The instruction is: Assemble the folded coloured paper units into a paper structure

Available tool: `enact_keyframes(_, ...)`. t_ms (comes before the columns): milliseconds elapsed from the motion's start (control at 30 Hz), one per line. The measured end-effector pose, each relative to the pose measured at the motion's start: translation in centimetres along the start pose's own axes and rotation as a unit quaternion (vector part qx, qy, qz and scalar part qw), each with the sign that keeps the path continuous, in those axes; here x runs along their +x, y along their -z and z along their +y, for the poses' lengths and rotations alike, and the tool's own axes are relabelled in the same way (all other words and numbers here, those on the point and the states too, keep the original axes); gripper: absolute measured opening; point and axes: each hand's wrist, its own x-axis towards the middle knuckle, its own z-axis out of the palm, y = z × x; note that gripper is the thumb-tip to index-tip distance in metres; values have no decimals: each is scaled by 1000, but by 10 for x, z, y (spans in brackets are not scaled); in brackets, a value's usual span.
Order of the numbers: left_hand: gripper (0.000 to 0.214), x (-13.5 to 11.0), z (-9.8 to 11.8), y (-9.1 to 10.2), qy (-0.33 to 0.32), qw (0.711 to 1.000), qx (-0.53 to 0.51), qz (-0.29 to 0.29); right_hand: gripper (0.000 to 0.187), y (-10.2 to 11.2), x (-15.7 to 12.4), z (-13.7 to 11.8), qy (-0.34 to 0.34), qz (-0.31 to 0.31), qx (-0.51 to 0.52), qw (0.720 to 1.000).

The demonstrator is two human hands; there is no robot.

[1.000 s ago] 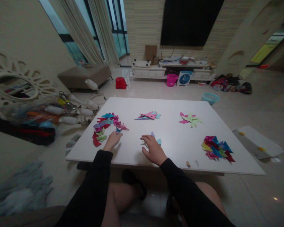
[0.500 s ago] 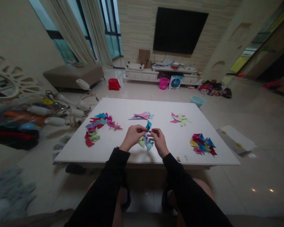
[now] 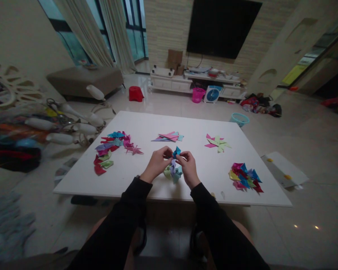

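Note:
Between my two hands, over the near middle of the white table, is a blue folded paper piece. My left hand pinches it from the left. From the right, my right hand has its fingers closed on the same piece. Just under my fingers lie several pale green, lilac and light blue folded papers, partly hidden by the hands. Whether the blue piece touches them I cannot tell.
Colourful folded papers lie at the left, another heap at the right. Farther back are pointed pink and blue pieces and green and pink ones. Beyond the table stand a red stool and a teal basin.
My right hand has closed in on the blue paper, and the two hands are nearer each other. The camera view has shifted and tilted slightly.

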Motion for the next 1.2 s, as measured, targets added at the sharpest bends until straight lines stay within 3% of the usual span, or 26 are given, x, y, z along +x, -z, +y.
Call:
enact_keyframes(333,11,1,-2,-10,25,999,-24,41,29,-1,0,2,8,4,-2,1000)
enact_keyframes(567,27,-4,-2,-14,61,993,-77,71,31,2,-8,-1,34,0,-20,999)
enact_keyframes(800,14,2,-7,-16,78,993,-40,73,29,2,-7,-2,38,-4,-22,999)
enact_keyframes(967,18,9,-13,-14,77,985,-114,102,27,0,-4,-3,56,1,-31,998)
enact_keyframes(1200,36,3,-6,-9,141,968,-179,109,19,0,-8,-5,99,7,-68,993)
